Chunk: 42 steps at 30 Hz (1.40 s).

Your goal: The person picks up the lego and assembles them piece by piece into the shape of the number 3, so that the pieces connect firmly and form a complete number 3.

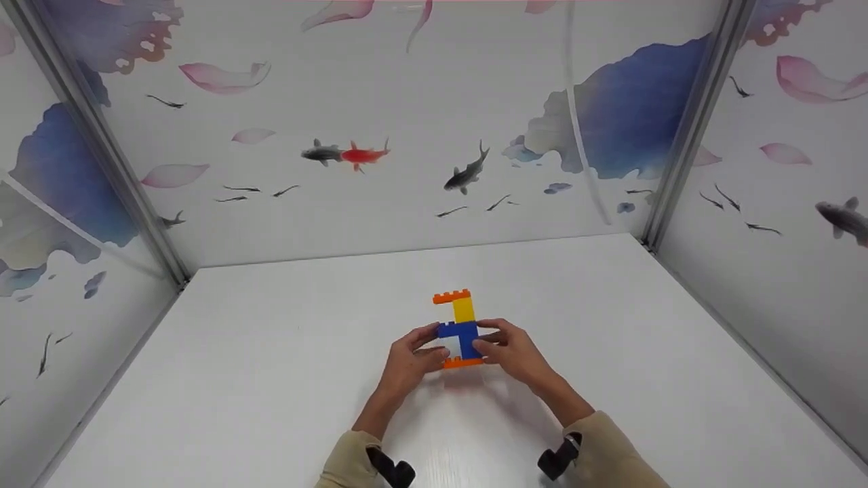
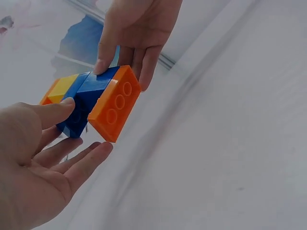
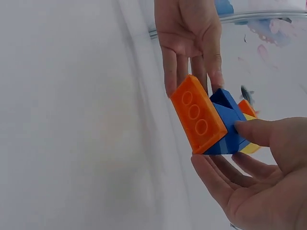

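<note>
Both hands hold a small figure of joined toy building bricks just above the white table. From the top it has an orange brick point(image 1: 452, 296), a yellow brick point(image 1: 464, 310), blue bricks point(image 1: 468, 342) and an orange brick point(image 1: 462, 363) at the bottom. My left hand point(image 1: 407, 362) pinches the protruding blue part, its thumb point(image 2: 67, 102) on one face. On the other side, my right hand point(image 1: 515, 349) grips the blue part between thumb and fingers. Hollow rings show on the underside of the bottom orange brick point(image 3: 197, 115) in the right wrist view.
A white table point(image 1: 224, 379) spreads out under the hands. White panels printed with fish, petals and blue shapes, such as the back wall point(image 1: 420, 217), enclose it at the back and both sides. Metal posts point(image 1: 692, 129) stand at the rear corners.
</note>
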Each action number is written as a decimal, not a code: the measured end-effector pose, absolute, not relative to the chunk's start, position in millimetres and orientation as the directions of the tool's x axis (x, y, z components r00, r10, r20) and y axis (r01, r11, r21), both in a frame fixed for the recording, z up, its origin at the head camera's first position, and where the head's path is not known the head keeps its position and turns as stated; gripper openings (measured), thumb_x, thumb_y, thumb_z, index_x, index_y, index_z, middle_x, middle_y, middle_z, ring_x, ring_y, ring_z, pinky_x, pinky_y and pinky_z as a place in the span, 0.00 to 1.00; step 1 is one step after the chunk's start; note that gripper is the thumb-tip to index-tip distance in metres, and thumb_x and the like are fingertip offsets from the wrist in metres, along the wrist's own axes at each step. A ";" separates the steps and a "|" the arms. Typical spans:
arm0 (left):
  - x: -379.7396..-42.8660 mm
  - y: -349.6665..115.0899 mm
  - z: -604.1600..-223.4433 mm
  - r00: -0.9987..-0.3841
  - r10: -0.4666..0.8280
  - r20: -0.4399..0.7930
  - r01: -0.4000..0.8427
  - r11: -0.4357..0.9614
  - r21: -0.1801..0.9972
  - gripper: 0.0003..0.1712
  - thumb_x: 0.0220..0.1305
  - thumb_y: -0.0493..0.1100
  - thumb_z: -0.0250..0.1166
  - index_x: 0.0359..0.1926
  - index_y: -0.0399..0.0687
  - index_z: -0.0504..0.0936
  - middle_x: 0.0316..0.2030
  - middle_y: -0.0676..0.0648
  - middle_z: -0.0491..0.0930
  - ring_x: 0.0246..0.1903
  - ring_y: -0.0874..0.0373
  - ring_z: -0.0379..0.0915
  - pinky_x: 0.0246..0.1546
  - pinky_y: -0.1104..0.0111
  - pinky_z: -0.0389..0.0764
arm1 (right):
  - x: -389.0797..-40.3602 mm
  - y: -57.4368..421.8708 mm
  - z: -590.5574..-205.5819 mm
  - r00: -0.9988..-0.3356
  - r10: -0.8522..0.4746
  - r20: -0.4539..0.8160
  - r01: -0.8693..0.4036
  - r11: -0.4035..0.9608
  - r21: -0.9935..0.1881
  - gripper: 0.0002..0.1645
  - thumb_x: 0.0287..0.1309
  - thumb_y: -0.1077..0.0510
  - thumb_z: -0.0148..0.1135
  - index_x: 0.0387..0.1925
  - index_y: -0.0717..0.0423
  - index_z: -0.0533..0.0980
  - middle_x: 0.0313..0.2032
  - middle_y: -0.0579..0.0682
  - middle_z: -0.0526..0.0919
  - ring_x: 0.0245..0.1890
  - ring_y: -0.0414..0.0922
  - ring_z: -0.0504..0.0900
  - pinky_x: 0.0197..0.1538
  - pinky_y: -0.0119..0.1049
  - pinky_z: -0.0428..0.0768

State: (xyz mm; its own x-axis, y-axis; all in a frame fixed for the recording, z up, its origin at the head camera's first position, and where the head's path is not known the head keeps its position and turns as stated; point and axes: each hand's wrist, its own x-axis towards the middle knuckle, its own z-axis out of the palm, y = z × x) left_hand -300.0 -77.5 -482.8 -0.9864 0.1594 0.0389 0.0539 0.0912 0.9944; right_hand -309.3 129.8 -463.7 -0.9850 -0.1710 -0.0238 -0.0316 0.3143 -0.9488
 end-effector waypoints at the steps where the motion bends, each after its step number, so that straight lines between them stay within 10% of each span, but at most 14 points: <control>1: -300.3 -77.8 -483.4 -0.985 0.168 0.040 0.057 0.101 0.993 0.35 0.68 0.40 0.66 0.73 0.45 0.66 0.69 0.37 0.71 0.62 0.41 0.77 0.56 0.58 0.83 | -310.5 127.8 -463.0 -0.987 -0.158 -0.036 -0.015 0.312 -0.950 0.28 0.67 0.55 0.63 0.66 0.55 0.72 0.54 0.59 0.83 0.46 0.47 0.85 0.53 0.43 0.86; 42: -305.5 -79.8 -499.5 -0.991 0.129 -0.046 0.001 0.340 0.940 0.37 0.67 0.43 0.66 0.73 0.39 0.64 0.66 0.37 0.74 0.60 0.47 0.77 0.61 0.58 0.80 | -317.1 113.1 -490.3 -0.980 -0.128 -0.154 0.116 0.262 -0.958 0.30 0.66 0.60 0.63 0.69 0.56 0.71 0.62 0.63 0.77 0.54 0.52 0.83 0.58 0.44 0.84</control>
State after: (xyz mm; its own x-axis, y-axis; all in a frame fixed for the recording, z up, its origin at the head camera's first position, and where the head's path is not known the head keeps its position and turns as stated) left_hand -305.5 -79.8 -499.5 -0.9906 0.1287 -0.0456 0.0009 0.3401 0.9404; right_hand -317.1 113.1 -490.3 -0.9798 -0.1281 -0.1538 0.1160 0.2624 -0.9579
